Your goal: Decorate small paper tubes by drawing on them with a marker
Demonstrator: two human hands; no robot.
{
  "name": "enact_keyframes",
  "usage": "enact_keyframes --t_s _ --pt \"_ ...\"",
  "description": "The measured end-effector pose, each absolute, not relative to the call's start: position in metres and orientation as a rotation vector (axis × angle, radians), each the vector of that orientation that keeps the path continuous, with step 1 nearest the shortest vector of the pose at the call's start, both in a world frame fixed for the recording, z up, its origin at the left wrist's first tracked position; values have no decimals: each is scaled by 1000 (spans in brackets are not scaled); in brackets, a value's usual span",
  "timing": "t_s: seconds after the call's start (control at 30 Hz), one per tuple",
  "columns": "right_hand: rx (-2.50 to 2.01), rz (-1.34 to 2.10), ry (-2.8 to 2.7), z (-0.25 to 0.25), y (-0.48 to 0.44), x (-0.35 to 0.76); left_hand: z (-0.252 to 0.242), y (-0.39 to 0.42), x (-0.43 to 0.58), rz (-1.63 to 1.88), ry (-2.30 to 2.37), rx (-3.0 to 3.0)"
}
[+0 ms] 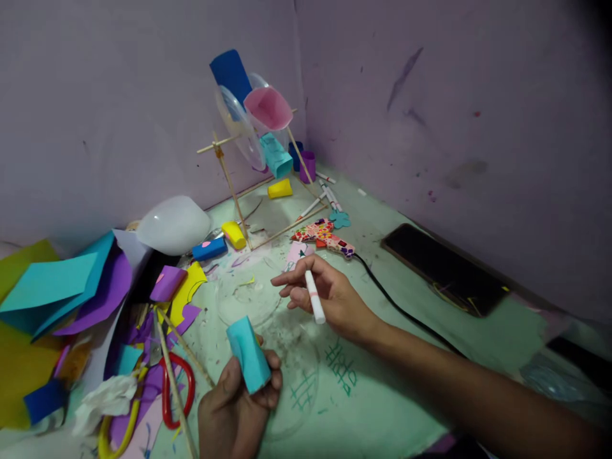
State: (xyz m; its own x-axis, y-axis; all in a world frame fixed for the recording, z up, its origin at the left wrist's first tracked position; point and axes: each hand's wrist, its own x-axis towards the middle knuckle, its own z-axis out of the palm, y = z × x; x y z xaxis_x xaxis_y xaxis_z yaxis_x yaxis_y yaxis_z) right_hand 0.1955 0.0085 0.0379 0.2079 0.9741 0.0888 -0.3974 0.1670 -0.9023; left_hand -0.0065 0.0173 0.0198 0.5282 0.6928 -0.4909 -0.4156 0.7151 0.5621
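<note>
My left hand (236,408) is closed around a small teal paper tube (248,354), held upright near the bottom of the view. My right hand (329,296) hovers over the green mat (396,382), gripping a white marker (314,298) between thumb and fingers, its index finger stretched out to the left. Below that hand lies a clear plastic disc (248,296). A patterned glue gun (325,234) lies just beyond the right hand, its black cord (401,309) running toward me.
A stick frame carrying clear discs and paper cups, pink (268,108) and blue (232,75), stands in the corner. Coloured paper sheets (57,287), red scissors (178,389) and sticks crowd the left. A phone (444,268) lies right by the wall. A white balloon (173,224) sits behind.
</note>
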Motion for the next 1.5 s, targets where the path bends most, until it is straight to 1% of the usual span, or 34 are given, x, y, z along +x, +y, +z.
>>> enact_keyframes --t_s 0.17,0.27,0.37,0.47,0.53,0.6,0.63,0.7,0.77,0.9,0.93,1.0,1.1,1.17,1.37,1.5 --pt "-880 1153 -831 38 7 193 13 22 -18 620 675 278" --pt "-950 1102 -884 38 5 190 16 21 -17 642 732 298" --pt "-1064 1049 -956 40 2 190 20 17 -9 744 969 575" --pt "-1139 968 -1143 41 -2 191 23 9 1 926 1283 910" --pt "-1146 845 -1327 39 -5 192 25 3 7 1019 1473 1052" --pt "-1138 700 -1483 35 -7 191 28 -3 14 1075 1725 1335" --pt "-1139 652 -1532 32 -7 190 29 -6 18 1075 1763 1453" --pt "-1138 680 -1581 27 -8 188 32 -11 25 1064 1759 1602" --pt "-1130 812 -1583 22 -7 185 33 -14 30 1103 1720 1641" --pt "-1120 995 -1475 16 -6 184 34 -16 29 1243 1565 1455" --pt "-1113 1031 -1441 15 -6 186 34 -15 26 1226 1508 1413" --pt "-1096 1089 -1398 14 -5 190 37 -13 18 1076 1352 1356" --pt "-1058 1109 -1385 14 -2 195 40 -8 7 837 1119 1127" --pt "-1051 1091 -1402 15 -1 196 38 -6 3 746 1037 1000" --pt "-1167 1020 -1390 19 -2 188 28 -5 7 809 987 943" --pt "-1180 1078 -1347 22 -3 186 30 -5 9 777 1003 930"
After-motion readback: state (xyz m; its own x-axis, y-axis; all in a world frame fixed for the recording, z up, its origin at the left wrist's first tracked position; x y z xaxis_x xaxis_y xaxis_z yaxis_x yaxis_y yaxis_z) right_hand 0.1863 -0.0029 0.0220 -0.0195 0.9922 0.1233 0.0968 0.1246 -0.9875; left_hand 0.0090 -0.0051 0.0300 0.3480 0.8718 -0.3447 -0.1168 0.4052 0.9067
